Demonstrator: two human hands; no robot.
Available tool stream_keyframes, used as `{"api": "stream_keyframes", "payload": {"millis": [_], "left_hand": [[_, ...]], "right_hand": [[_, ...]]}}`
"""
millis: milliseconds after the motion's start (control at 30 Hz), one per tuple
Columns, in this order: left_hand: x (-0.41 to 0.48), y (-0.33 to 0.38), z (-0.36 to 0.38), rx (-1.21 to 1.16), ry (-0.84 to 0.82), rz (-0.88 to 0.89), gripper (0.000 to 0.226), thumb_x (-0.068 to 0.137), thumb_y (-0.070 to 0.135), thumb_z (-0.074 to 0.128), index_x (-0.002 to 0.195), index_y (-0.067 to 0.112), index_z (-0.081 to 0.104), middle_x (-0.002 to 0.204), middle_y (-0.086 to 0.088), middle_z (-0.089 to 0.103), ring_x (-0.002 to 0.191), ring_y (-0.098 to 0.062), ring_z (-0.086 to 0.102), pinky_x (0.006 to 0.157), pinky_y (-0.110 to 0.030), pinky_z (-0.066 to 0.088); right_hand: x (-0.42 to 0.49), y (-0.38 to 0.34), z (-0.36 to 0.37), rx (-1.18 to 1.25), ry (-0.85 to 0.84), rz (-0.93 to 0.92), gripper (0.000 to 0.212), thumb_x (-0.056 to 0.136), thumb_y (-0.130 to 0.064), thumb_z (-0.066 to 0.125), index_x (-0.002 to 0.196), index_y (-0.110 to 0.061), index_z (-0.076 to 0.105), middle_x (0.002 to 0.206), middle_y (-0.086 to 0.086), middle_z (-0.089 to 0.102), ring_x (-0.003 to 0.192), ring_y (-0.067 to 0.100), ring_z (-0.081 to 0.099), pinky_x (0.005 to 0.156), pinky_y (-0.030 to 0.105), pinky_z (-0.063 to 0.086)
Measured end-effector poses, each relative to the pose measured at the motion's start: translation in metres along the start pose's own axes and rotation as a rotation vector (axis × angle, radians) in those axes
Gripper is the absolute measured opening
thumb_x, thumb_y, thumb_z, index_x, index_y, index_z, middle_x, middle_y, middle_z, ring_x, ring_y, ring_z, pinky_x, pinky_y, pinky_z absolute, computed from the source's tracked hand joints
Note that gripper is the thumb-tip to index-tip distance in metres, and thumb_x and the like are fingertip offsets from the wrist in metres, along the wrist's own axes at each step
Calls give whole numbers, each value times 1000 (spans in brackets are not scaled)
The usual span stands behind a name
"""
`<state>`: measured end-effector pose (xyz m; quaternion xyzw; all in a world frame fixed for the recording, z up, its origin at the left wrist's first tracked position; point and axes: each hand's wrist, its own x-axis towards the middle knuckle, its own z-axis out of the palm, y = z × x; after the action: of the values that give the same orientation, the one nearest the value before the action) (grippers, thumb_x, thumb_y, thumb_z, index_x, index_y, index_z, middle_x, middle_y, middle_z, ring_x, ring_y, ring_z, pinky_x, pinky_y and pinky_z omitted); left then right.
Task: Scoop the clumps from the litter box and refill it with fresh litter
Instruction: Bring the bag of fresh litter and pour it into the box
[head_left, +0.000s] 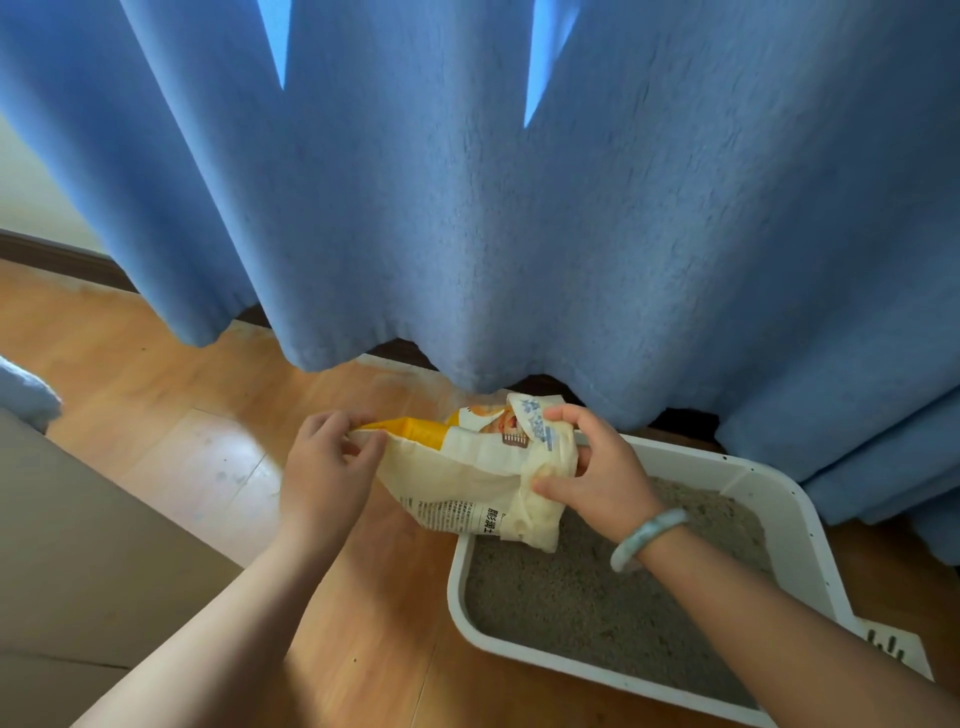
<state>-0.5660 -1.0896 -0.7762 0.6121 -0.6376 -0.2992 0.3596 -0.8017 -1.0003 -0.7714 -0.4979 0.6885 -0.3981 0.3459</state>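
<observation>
From nine o'clock round through twelve to three, a blue curtain (519, 208) in heavy folds, hem just above the floor. Below it, from nine o'clock down to six, a wooden floor (171, 415), glossy in patches. At eight o'clock, a flat beige surface (104, 571), kind not clear. Between four and five o'clock, a white litter box (810, 525) on the floor, far edge close under the curtain hem, filled with grey litter (597, 597), fairly level.

Just below centre, a cream and yellow litter bag (467, 478), crumpled and limp, held in the air between both hands, lower printed corner hanging over the box's ten o'clock corner; touching the rim or not, hard to tell.

At the bag's nine o'clock end, the left hand (324, 467), thumb and curled fingers pinching the yellow top edge. At the bag's three o'clock end, the right hand (597, 467), fingers and thumb wrapped round a bunched fold of the bag, above the litter. On the right wrist, a pale green bangle (649, 535).
</observation>
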Motion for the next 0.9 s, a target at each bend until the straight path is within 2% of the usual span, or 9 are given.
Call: {"api": "stream_keyframes", "payload": {"millis": [67,133,200,300,367,500,600,767,900], "left_hand": [[-3,1,-4,87,45,9,24,83,24,62,106,28,65,112,10,49,92,-9,52,72,-24,42],[-5,7,-6,164,104,81,30,80,26,62,110,27,64,116,5,49,106,-15,46,83,-34,44],[-11,19,-3,185,96,176,32,78,38,56,107,28,65,111,5,53,106,-17,45,86,-42,45],[-25,43,12,214,-146,270,44,76,64,40,98,36,65,99,16,61,97,-10,53,87,-41,42],[-31,55,24,216,-281,261,50,73,73,39,101,38,61,95,19,60,93,-4,53,88,-37,42],[-28,59,28,291,-202,263,56,72,72,49,117,38,48,106,20,56,102,-4,51,91,-28,31],[-26,57,26,271,-217,261,62,72,74,49,125,42,42,113,19,54,104,-3,51,91,-26,26],[-25,54,22,285,-188,187,63,69,74,54,120,38,43,103,18,53,92,-4,55,87,-27,36],[-24,46,19,245,-164,130,50,72,55,64,113,35,43,91,15,57,78,-5,56,65,-27,46]], "right_hand": [[0,-5,2,-18,0,-11,72,65,-13,78,102,-63,43,121,-14,53,109,10,57,86,38,54],[0,-12,7,-27,1,-42,73,66,-11,77,100,-65,41,122,-16,50,109,9,56,85,37,54],[0,-20,15,-26,-11,-83,75,66,-11,77,100,-66,38,123,-16,49,109,9,56,83,37,55],[0,-34,26,5,-23,-142,76,70,-9,75,99,-66,35,118,-18,52,97,5,62,78,35,57],[1,-41,32,19,-10,-184,70,74,-16,74,99,-68,34,115,-19,53,92,5,62,76,32,56],[2,-43,39,26,-10,-204,68,76,-17,74,110,-58,32,122,-15,52,100,4,61,81,30,55],[0,-41,42,19,-49,-183,68,77,-15,75,121,-46,33,124,-12,53,104,1,59,84,27,55],[-2,-43,45,119,-239,-146,84,75,-11,76,135,-38,24,137,-18,44,120,-1,49,96,20,46],[1,-44,49,72,-386,-155,91,76,-10,74,140,-42,17,144,-20,38,126,-3,42,104,26,40]]}}
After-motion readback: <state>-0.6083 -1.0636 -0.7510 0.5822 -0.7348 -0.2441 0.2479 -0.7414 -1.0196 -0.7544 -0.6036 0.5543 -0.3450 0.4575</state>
